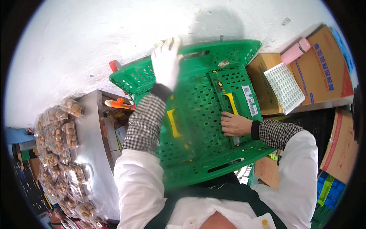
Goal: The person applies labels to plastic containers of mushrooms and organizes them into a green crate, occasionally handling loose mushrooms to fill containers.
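A green perforated plastic crate [197, 103] with folding sides and yellow latch handles lies in front of me. My left hand [167, 61], in a white glove, rests over the crate's far wall, fingertips at its top edge; whether they grip it cannot be told. Bare, my right hand [236, 125] lies on the right side panel, its fingers bent at that panel's inner edge beside a yellow handle [232, 103]. The near wall, with an oblong grip slot, leans toward my body. White labels [249, 101] are stuck on the right panel.
Clear packs of round brown food [68, 134] cover a metal table [94, 137] at left, near an orange tool [118, 104]. Cardboard boxes [317, 71], a sheet of small labels [284, 87] and a pink flask [296, 51] stand right. A white wall [120, 31] is beyond.
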Demonstrator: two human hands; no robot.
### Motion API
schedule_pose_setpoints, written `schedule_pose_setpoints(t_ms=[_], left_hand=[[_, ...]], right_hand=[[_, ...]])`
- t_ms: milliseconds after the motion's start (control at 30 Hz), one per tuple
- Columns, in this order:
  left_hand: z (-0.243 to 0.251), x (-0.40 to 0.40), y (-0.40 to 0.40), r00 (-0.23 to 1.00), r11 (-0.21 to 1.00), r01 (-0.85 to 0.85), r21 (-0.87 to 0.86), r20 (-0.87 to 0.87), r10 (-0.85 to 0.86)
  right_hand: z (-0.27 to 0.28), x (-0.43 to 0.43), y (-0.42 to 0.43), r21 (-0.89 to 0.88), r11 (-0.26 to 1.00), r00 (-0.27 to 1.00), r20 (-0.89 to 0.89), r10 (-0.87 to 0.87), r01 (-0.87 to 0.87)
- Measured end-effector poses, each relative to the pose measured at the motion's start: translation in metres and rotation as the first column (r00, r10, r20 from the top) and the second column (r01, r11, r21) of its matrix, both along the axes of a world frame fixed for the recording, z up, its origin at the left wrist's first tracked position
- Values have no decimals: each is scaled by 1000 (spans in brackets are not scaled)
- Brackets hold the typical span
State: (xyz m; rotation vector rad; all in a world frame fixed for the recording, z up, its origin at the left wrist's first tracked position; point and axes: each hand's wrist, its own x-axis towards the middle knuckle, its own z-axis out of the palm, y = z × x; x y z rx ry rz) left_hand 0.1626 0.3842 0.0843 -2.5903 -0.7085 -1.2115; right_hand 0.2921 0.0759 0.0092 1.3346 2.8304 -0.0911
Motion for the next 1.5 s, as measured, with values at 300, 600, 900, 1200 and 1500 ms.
schedule_pose_setpoints(t_ms=[300, 600, 900, 1200, 1500], left_hand=[[-114, -121, -150, 258, 499, 627, -598, -445, -857], [58, -235, -120, 651, 857, -51, -512, -668, -360], [6, -454, -88, 770, 650, -594, -473, -100, 631], [-45, -693, 19, 38, -263, -652, -711, -377, 925], [-91, -725, -45, -48, 353, 859, -371, 628, 776]], right_hand=[[17, 5, 36, -62, 981, 980, 84, -180, 185], [80, 164, -85, 153, 774, 788, -69, -611, 614], [120, 135, 20, 134, 462, 457, -532, -713, 877], [180, -404, 278, -399, 908, 676, -634, -375, 130], [36, -650, 344, -842, -77, 273, -86, -958, -534]])
